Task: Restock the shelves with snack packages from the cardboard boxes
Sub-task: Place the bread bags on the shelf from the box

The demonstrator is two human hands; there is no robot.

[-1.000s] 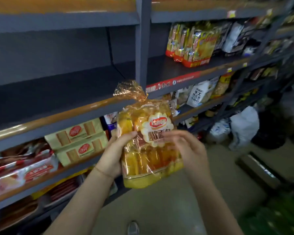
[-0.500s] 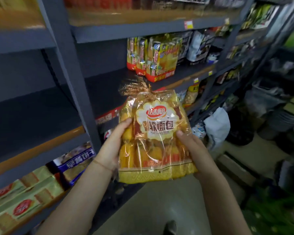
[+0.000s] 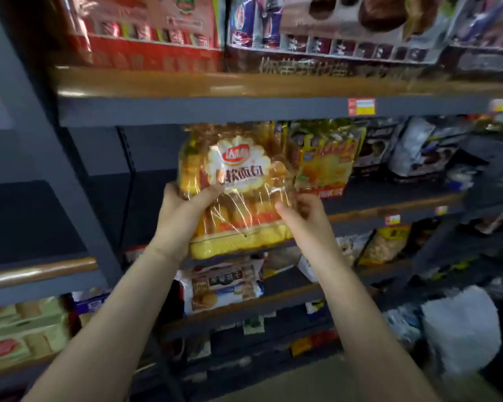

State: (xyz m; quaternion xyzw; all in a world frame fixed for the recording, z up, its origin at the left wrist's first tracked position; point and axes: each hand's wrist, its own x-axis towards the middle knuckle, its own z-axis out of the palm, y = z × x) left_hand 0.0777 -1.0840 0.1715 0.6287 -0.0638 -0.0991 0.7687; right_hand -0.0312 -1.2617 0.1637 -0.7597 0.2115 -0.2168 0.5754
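A clear orange and yellow bag of soft bread (image 3: 238, 192) with a white flower-shaped label stands upright at the front of the middle shelf (image 3: 389, 210). My left hand (image 3: 183, 210) grips its left side, thumb across the front. My right hand (image 3: 302, 219) holds its lower right corner. Just right of the bag stand yellow snack packs (image 3: 325, 161) with red bases. The bag's tied top reaches up near the shelf above. No cardboard box is in view.
A grey upright post (image 3: 41, 134) divides the shelving; the bay left of it is bare. Red and dark packages (image 3: 145, 33) fill the top shelf. Biscuit packs (image 3: 224, 288) lie on the shelf below. A white plastic bag (image 3: 459, 329) sits on the floor at right.
Both hands have lifted the bread bag up and forward, from below the shelf edge to the middle shelf beside the yellow packs. My view has swung right and closer to the shelves.
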